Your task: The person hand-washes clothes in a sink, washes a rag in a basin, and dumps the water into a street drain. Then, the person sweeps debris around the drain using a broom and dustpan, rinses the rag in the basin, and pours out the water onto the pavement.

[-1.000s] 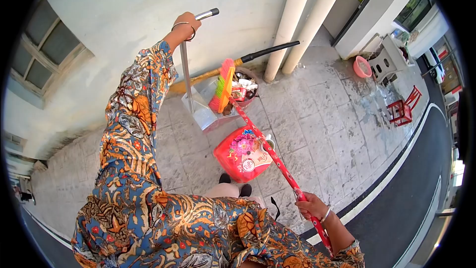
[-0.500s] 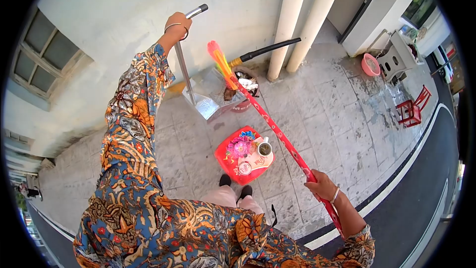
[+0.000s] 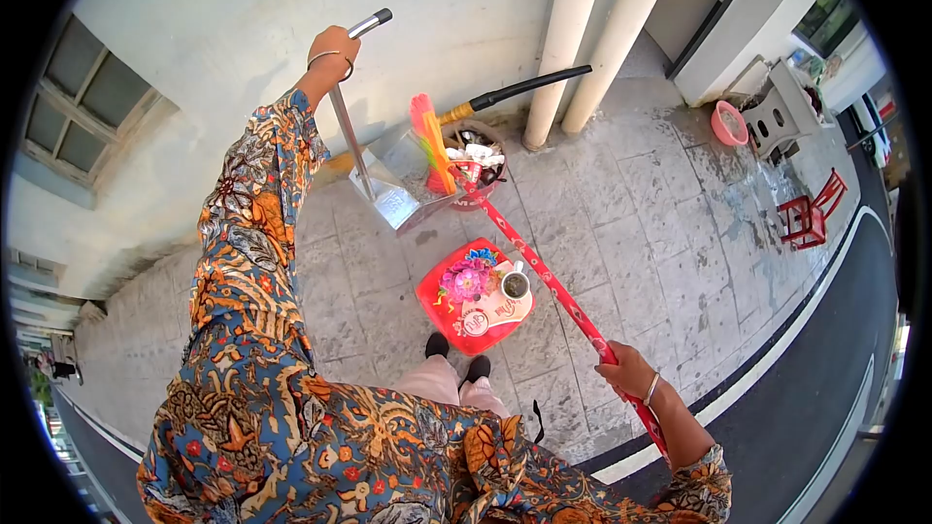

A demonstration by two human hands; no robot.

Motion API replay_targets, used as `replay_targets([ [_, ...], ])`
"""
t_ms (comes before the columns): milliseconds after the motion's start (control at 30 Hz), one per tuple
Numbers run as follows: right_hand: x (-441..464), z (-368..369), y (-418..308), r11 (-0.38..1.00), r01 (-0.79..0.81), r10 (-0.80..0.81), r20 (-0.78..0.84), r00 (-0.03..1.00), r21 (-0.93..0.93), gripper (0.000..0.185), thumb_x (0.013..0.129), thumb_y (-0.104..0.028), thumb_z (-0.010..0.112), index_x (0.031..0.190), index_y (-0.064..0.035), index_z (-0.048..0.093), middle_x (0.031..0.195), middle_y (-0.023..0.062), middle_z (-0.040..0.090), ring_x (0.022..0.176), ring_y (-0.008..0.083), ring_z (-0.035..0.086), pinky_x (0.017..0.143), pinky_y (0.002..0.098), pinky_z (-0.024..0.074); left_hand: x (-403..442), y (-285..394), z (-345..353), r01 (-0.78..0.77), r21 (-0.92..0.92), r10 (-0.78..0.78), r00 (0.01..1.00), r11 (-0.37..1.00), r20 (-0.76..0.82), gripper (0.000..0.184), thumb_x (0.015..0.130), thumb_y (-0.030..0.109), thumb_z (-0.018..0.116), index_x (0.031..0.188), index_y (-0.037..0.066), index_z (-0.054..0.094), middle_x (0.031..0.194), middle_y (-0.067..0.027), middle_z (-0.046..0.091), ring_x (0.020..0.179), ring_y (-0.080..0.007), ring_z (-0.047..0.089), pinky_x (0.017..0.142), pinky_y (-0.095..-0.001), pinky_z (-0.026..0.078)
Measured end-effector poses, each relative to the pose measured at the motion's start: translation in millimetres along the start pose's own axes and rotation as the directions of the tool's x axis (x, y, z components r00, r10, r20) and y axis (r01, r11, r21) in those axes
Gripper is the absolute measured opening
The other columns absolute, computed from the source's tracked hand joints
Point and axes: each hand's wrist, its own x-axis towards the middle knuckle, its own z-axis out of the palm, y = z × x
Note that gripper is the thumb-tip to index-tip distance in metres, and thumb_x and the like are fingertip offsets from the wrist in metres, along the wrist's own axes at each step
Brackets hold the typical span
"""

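My left hand [image 3: 333,50] is wrapped around the upper handle of a long-handled metal dustpan [image 3: 393,204], its pan low by the wall. Beside the pan stands a bucket of rubbish [image 3: 482,147], partly covered by the broom. My right hand [image 3: 626,371] grips the red patterned stick of a broom [image 3: 546,277]. The broom's pink and orange bristles [image 3: 430,136] lie over the pan's right side, against the bucket's left edge. Whether they touch the pan I cannot tell.
Before my feet, a red stool [image 3: 437,313] bears a pink flower and a white mug [image 3: 515,284]. A black pipe [image 3: 529,87] and two white pipes [image 3: 621,34] are by the wall. Farther right are a pink basin [image 3: 729,124] and a red chair [image 3: 811,213].
My left hand and the dustpan have shifted slightly left, away from the bucket. The bristles have dropped lower over the pan, and more of the bucket's contents shows. Both grips are kept.
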Motion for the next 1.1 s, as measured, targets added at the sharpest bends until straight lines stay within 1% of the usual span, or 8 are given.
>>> replay_targets([
  [133, 8, -29, -18, 0.963, 0.107, -0.144, -0.138, 0.980, -0.248, 0.015, 0.076, -0.009, 0.056, 0.077, -0.0001, 0.044, 0.050, 0.0093, 0.049, 0.035, 0.0169, 0.049, 0.030, 0.0318, 0.0390, 0, -3, -3, 0.000, -0.007, -0.001, 0.999, 1.000, -0.035, 0.029, 0.077, 0.024, 0.051, 0.083, 0.000, 0.065, 0.083, -0.0210, 0.063, 0.079, -0.0349, 0.062, 0.072, -0.0401, 0.049],
  [433, 35, -47, -3, 0.983, -0.005, 0.006, -0.006, 1.000, 0.182, 0.013, 0.077, -0.004, 0.055, 0.075, -0.0039, 0.042, 0.049, 0.0029, 0.044, 0.032, 0.0119, 0.041, 0.028, 0.0275, 0.0342, -21, -57, -1, 0.055, 0.042, -0.055, 0.998, 0.998, 0.002, 0.032, 0.077, 0.027, 0.050, 0.082, -0.001, 0.064, 0.082, -0.0215, 0.062, 0.077, -0.0362, 0.061, 0.073, -0.0405, 0.049],
  [733, -23, 3, -47, 0.992, -0.049, 0.035, 0.123, 0.992, 0.117, 0.011, 0.078, -0.005, 0.056, 0.076, -0.0034, 0.045, 0.052, 0.0022, 0.046, 0.035, 0.0109, 0.045, 0.032, 0.0266, 0.0375, -126, -234, 9, 0.370, -0.104, -0.366, 0.929, 0.923, 0.052, 0.035, 0.078, 0.035, 0.051, 0.075, 0.003, 0.064, 0.074, -0.0199, 0.062, 0.072, -0.0350, 0.061, 0.069, -0.0413, 0.048],
  [833, 10, 10, -80, 0.999, -0.022, 0.016, 0.192, 0.981, 0.026, 0.010, 0.078, -0.007, 0.056, 0.078, -0.0032, 0.047, 0.052, 0.0023, 0.047, 0.036, 0.0102, 0.046, 0.032, 0.0259, 0.0386, -151, -277, 42, 0.351, 0.015, -0.351, 0.933, 0.936, 0.074, 0.033, 0.078, 0.034, 0.053, 0.077, 0.003, 0.064, 0.077, -0.0198, 0.062, 0.074, -0.0348, 0.061, 0.070, -0.0418, 0.048],
  [900, 54, 13, -93, 0.952, 0.117, -0.078, 0.148, 0.986, -0.283, 0.013, 0.078, -0.010, 0.057, 0.081, -0.0014, 0.048, 0.055, 0.0055, 0.051, 0.040, 0.0122, 0.052, 0.034, 0.0274, 0.0418, -165, -296, 79, 0.364, 0.024, -0.365, 0.928, 0.931, 0.073, 0.031, 0.077, 0.033, 0.054, 0.078, 0.004, 0.064, 0.079, -0.0197, 0.062, 0.075, -0.0348, 0.061, 0.070, -0.0424, 0.048],
  [967, 87, 20, -131, 0.915, 0.146, -0.091, 0.160, 0.983, -0.377, 0.023, 0.077, -0.008, 0.058, 0.095, 0.0018, 0.048, 0.056, 0.0092, 0.053, 0.041, 0.0146, 0.054, 0.036, 0.0286, 0.0436, -195, -320, 121, 0.393, 0.009, -0.392, 0.916, 0.920, 0.090, 0.030, 0.076, 0.031, 0.055, 0.079, 0.003, 0.064, 0.080, -0.0197, 0.062, 0.076, -0.0349, 0.061, 0.070, -0.0429, 0.048],
  [1067, 166, 42, -167, 0.685, 0.272, -0.105, 0.278, 0.955, -0.676, 0.033, 0.075, -0.015, 0.058, 0.098, 0.0021, 0.043, 0.066, 0.0186, 0.058, 0.052, 0.0277, 0.060, 0.049, 0.0378, 0.0477, -232, -349, 191, 0.393, 0.003, -0.387, 0.905, 0.919, 0.178, 0.029, 0.075, 0.029, 0.060, 0.074, 0.001, 0.064, 0.075, -0.0188, 0.062, 0.070, -0.0355, 0.061, 0.064, -0.0437, 0.048],
  [1100, 203, 46, -163, 0.470, 0.444, -0.262, 0.360, 0.895, -0.762, 0.036, 0.075, -0.017, 0.059, 0.100, 0.0024, 0.043, 0.071, 0.0206, 0.060, 0.067, 0.0325, 0.062, 0.058, 0.0421, 0.0482, -243, -353, 206, 0.415, 0.003, -0.407, 0.891, 0.910, 0.202, 0.028, 0.075, 0.029, 0.060, 0.073, 0.001, 0.064, 0.074, -0.0184, 0.063, 0.070, -0.0352, 0.062, 0.064, -0.0434, 0.048],
])
